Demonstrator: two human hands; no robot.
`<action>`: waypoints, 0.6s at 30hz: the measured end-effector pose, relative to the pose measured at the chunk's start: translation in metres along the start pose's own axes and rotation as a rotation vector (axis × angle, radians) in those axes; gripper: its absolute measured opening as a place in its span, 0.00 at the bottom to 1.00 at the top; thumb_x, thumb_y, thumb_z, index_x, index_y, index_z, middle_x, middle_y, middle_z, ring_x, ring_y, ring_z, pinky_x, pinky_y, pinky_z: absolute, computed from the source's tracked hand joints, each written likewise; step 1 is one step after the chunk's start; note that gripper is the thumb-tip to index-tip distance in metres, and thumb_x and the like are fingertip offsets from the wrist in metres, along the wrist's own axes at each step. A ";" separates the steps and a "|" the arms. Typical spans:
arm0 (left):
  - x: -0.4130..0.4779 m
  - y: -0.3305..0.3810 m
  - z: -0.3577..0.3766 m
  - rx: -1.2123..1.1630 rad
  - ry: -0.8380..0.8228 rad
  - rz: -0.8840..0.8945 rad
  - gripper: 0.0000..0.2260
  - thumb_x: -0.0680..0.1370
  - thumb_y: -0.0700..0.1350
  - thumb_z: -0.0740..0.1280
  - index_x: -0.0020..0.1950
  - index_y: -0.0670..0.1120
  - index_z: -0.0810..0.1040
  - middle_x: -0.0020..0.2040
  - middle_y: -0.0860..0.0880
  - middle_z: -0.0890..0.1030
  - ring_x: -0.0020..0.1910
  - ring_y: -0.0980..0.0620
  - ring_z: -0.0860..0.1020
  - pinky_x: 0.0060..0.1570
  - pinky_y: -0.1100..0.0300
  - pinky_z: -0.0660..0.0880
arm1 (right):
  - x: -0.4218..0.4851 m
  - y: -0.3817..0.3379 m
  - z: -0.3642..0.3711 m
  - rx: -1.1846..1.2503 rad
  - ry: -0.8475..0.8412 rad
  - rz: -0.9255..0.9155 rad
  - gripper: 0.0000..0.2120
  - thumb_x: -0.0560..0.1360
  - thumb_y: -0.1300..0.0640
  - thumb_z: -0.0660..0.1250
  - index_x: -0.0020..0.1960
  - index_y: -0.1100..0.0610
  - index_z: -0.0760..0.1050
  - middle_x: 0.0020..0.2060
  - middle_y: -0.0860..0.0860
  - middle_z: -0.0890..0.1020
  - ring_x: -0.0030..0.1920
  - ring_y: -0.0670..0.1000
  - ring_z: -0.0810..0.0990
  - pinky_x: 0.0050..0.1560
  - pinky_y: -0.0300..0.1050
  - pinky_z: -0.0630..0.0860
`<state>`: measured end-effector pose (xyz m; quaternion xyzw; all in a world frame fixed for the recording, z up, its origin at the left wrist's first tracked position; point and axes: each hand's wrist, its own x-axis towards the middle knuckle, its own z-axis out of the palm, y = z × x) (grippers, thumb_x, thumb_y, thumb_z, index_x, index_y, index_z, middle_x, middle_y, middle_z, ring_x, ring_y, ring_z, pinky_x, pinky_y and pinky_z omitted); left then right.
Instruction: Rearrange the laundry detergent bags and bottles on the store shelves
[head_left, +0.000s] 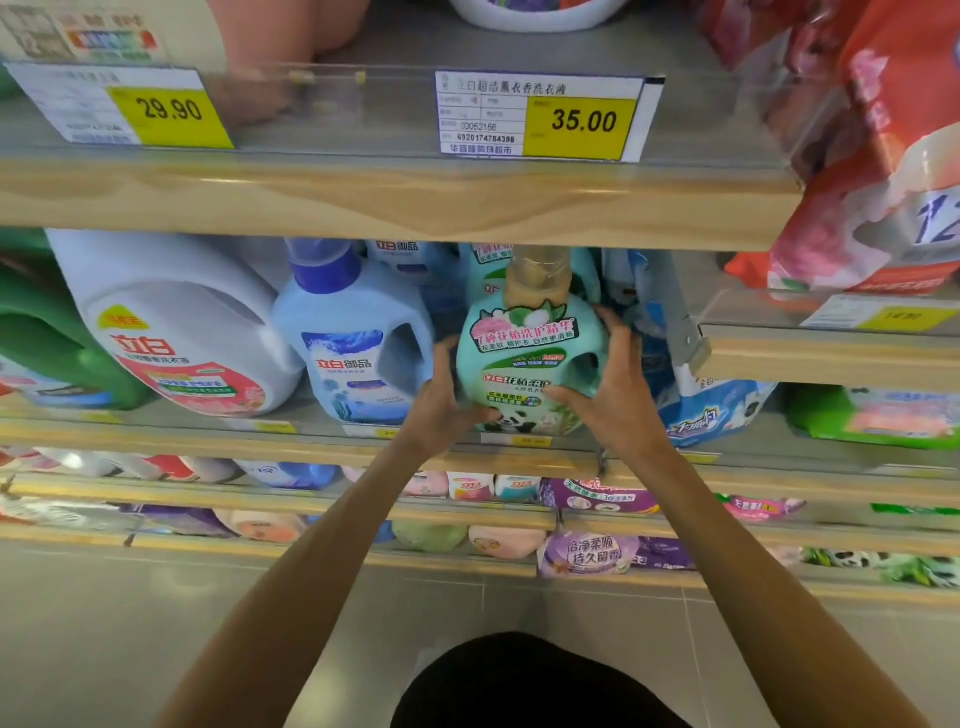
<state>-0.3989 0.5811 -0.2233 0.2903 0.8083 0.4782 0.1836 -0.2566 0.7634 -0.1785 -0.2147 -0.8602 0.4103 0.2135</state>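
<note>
Head view: the shelf (395, 208) carries price tags on its front edge, so each product sits behind its label. On the shelf below, a white jug (176, 332) and a blue bottle (353, 343) stand upright, labels outward. Beside them, the green bottle (530, 358) stands at the shelf front, label facing out. The left hand (441, 400) and right hand (618, 384) clasp its two sides, fingers spread and pressed against the body, probably to square it.
</note>
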 end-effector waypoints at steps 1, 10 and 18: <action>-0.001 -0.001 0.001 -0.014 -0.004 -0.001 0.45 0.66 0.40 0.81 0.73 0.54 0.57 0.67 0.48 0.76 0.65 0.47 0.77 0.57 0.42 0.80 | 0.000 0.001 0.001 -0.002 0.007 0.001 0.48 0.66 0.53 0.81 0.76 0.47 0.54 0.70 0.53 0.64 0.71 0.53 0.68 0.68 0.52 0.70; -0.024 0.003 -0.013 -0.018 -0.117 0.114 0.40 0.74 0.45 0.76 0.79 0.52 0.56 0.68 0.54 0.74 0.66 0.56 0.75 0.64 0.53 0.77 | -0.028 -0.016 0.016 -0.178 0.105 0.059 0.51 0.70 0.55 0.77 0.80 0.48 0.45 0.74 0.55 0.61 0.73 0.62 0.62 0.65 0.64 0.71; -0.047 0.024 -0.048 0.272 -0.274 0.146 0.36 0.77 0.48 0.73 0.81 0.45 0.58 0.75 0.46 0.70 0.71 0.50 0.70 0.69 0.58 0.67 | -0.064 -0.038 0.019 -0.403 0.014 0.227 0.44 0.73 0.52 0.74 0.80 0.55 0.51 0.76 0.61 0.54 0.73 0.67 0.60 0.67 0.65 0.69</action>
